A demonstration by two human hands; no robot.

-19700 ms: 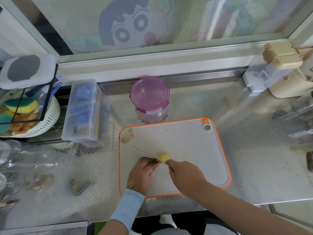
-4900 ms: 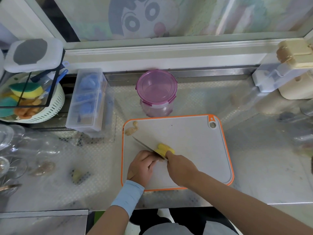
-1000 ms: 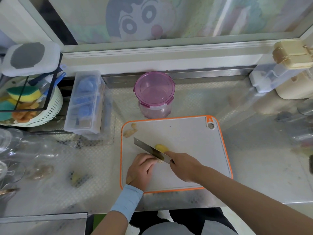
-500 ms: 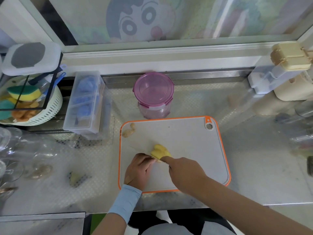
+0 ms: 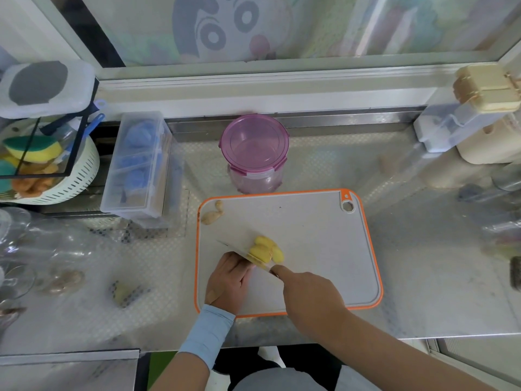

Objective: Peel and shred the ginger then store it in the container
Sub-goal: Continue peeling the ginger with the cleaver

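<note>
Peeled yellow ginger [image 5: 265, 249] lies in pieces on the grey, orange-rimmed cutting board [image 5: 315, 238]. My right hand [image 5: 310, 294] grips the handle of a knife [image 5: 239, 253]. Its blade runs up and left across the near side of the ginger. My left hand [image 5: 228, 277] sits on the near side of the blade. Its curled fingertips hold the ginger's near end, and the bit under them is hidden. An unpeeled ginger knob [image 5: 212, 214] rests in the board's far left corner. The round container with a pink lid [image 5: 253, 148] stands closed just behind the board.
A clear box with blue items [image 5: 138, 167] and a white basket of sponges [image 5: 48, 176] stand at the left. Two ginger bits [image 5: 63, 280] [image 5: 124, 292] and glassware lie on the steel counter to the left. Cream and white containers [image 5: 479, 122] stand at the far right.
One second ago the blade lay tilted flat over the ginger. It is now edge-down against the ginger, and the cut yellow pieces have spread a little to the right.
</note>
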